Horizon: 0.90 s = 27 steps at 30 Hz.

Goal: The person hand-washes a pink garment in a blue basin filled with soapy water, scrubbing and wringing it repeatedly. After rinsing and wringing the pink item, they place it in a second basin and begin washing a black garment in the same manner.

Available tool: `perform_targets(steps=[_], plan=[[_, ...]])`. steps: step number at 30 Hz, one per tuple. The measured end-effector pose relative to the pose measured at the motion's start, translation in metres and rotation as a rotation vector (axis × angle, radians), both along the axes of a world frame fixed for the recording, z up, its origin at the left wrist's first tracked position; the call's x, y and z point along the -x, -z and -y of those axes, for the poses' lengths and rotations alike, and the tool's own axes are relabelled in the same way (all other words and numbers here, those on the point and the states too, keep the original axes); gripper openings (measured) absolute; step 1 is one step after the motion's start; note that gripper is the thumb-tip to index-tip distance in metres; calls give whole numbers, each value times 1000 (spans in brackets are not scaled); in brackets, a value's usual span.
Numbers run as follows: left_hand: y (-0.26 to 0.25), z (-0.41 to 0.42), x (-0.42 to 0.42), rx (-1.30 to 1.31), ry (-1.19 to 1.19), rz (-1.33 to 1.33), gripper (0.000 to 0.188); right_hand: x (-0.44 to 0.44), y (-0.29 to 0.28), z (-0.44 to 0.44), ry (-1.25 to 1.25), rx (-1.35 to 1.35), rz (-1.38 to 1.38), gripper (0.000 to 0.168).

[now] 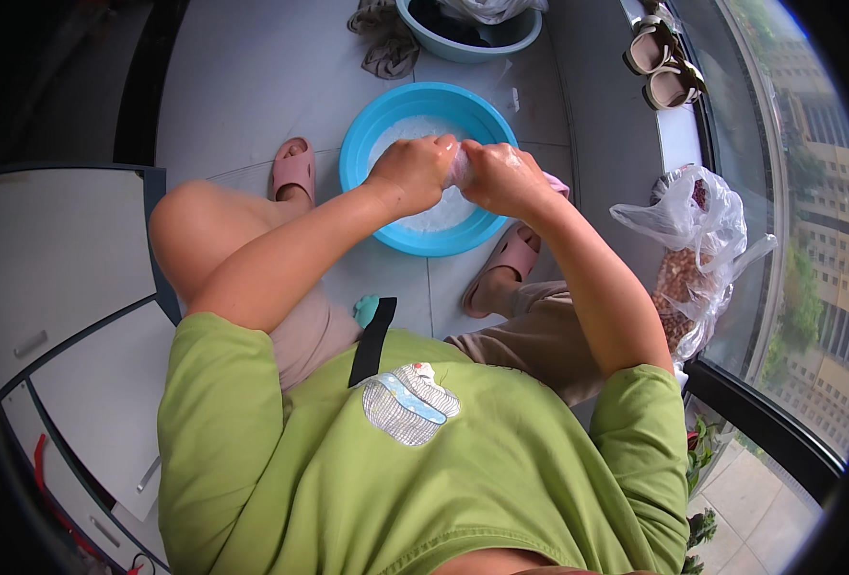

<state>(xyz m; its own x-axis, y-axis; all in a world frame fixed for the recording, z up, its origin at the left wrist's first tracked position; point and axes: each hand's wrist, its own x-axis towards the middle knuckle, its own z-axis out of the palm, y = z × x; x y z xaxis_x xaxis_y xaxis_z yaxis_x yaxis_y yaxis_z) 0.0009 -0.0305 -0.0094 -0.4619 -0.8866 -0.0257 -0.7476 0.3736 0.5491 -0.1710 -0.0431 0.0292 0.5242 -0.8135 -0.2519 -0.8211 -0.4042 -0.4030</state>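
Observation:
Both fists meet above a bright blue plastic basin [356, 154] on the floor. Foamy, whitish water [435, 214] lies in the bottom of the basin. A wet, pale pink cloth [457, 169] is bunched between my left hand [413, 172] and my right hand [503, 176], gripped by each. Suds cling to the back of the right hand. Pink fabric [558, 185] shows beyond the right wrist, by the basin's rim; whether it belongs to the same cloth cannot be told. The fingers' undersides are hidden.
Behind stands a pale blue basin [460, 52] holding dark fabric and a plastic bag, with crumpled grey-brown cloth [390, 57] beside it. Pink slippers [293, 169] flank the blue basin. Sandals [672, 85] and plastic bags [712, 215] rest along the window ledge. White cabinets [72, 266] stand left.

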Motion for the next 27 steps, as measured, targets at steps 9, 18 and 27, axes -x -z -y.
perform_targets(steps=[9, 18, 27], plan=[[1, 17, 10, -398, -276, -341, 43, 3, 23, 19, -117, 453, 28, 29], [-8, 25, 3, -1015, -307, -1135, 29, 7, 12, 26, -255, 463, 99, 54], [-16, 31, -7, -785, -219, -1256, 36, 20, 25, 47, 426, -403, 751, 52]])
